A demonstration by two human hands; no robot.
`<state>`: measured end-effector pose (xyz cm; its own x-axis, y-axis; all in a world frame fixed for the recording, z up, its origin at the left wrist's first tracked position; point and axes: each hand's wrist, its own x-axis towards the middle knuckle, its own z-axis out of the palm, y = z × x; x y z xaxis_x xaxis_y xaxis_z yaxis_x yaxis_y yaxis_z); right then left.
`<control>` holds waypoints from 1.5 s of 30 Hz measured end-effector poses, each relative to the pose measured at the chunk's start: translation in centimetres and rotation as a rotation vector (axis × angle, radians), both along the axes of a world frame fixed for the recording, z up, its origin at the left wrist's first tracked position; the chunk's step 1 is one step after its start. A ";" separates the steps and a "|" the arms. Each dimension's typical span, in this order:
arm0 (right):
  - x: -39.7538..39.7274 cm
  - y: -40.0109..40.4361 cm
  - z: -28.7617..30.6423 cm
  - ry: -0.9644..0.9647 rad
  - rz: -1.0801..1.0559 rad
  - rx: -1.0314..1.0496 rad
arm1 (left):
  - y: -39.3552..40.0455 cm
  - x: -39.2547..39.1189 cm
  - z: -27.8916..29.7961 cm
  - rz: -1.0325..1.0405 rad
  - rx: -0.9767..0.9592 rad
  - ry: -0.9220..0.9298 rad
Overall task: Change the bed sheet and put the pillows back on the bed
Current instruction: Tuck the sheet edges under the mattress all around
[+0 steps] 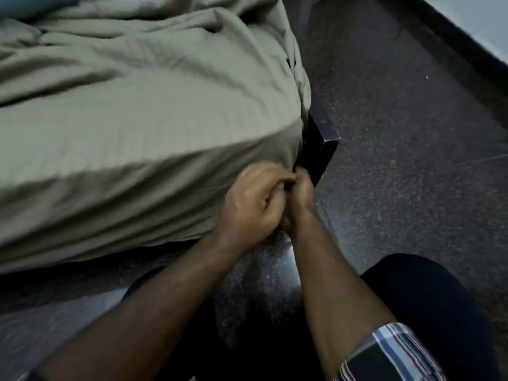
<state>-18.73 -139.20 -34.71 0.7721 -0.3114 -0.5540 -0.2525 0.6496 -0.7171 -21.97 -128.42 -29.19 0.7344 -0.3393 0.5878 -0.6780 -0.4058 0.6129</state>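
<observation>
head view: single camera, looking down at bed corner, slight blur
bed sheet (132, 138): olive-green, draped over the mattress, wrinkled and loose toward the top, pulled tighter at the near corner
bed frame (319, 144): dark corner post, just right of the sheet corner
left hand (253, 202): fingers curled, gripping sheet fabric at the lower corner, touching the right hand
right hand (301, 196): fingers curled, pinching the same sheet edge next to the frame post; fingertips partly hidden
pillows: none clearly identifiable; bluish cloth (30, 6) at top left, too cropped to name
floor (398, 160): dark speckled, beside and under the bed
sleeve (393, 353): striped, on the right arm
knee (428, 298): dark trousers, lower right, probably crouching
step in hand: likely fitting or tucking the sheet corner over the mattress at the frame
progress: sheet on bed but not smoothed; pillows not yet back
next move needs: probably pulling the corner down and under, then smoothing the wrinkles before pillows
risk: corner could slip off if fabric is slack
</observation>
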 end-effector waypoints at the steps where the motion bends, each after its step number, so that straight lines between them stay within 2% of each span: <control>1: 0.2 0.5 0.1 0.002 -0.078 0.091 | 0.2 -1.1 -1.6 0.083 0.019 0.188; 2: 0.5 0.7 0.1 -0.011 -0.131 0.166 | 0.6 -1.8 -2.8 0.178 -0.044 0.460; 4: 1.2 0.9 0.4 -0.030 -0.201 0.243 | 1.2 -1.3 -4.7 0.333 -0.388 1.060; 5: 1.3 1.0 0.7 -0.056 -0.214 0.294 | 1.4 -1.1 -5.2 0.375 -0.534 1.265; 7: 1.6 0.9 0.5 -0.094 -0.234 0.410 | 1.8 -0.8 -5.9 0.385 -0.819 1.507; 10: 1.8 1.1 0.3 -0.116 -0.246 0.543 | 1.2 0.0 -5.9 0.342 -1.310 1.592; 14: 1.3 1.0 -0.1 -0.127 -0.224 0.587 | -1.4 2.0 -4.8 0.352 -1.850 1.365; 17: 0.2 -0.1 -0.8 -0.116 -0.167 0.488 | -2.0 4.2 -4.6 0.411 -2.114 1.278; 20: -0.8 0.0 -1.8 -0.053 -0.151 0.274 | -2.2 5.2 -4.7 0.352 -2.191 1.243; 23: -0.2 0.2 -2.0 -0.052 -0.157 0.338 | -2.5 5.2 -4.8 0.384 -2.180 1.247; 26: 1.3 0.3 -2.0 -0.079 -0.129 0.451 | -1.9 4.8 -5.0 0.374 -2.014 1.282; 31: 2.8 1.4 -2.7 -0.182 -0.179 0.613 | 1.3 1.3 -5.8 0.390 -1.660 1.529; 33: 2.9 1.7 -2.8 -0.226 -0.182 0.644 | 1.9 0.5 -5.8 0.445 -1.719 1.495; 37: 2.5 1.9 -2.4 -0.241 -0.170 0.632 | 0.6 2.1 -5.4 0.458 -2.045 1.330; 39: 1.9 1.6 -2.2 -0.226 -0.154 0.617 | -0.2 3.3 -5.1 0.495 -2.099 1.301; 43: -0.2 1.6 -1.8 -0.036 -0.130 0.328 | -0.7 5.2 -4.9 0.482 -2.123 1.309; 45: -0.7 1.9 -2.1 0.020 -0.172 0.264 | -0.8 5.6 -5.1 0.475 -2.142 1.295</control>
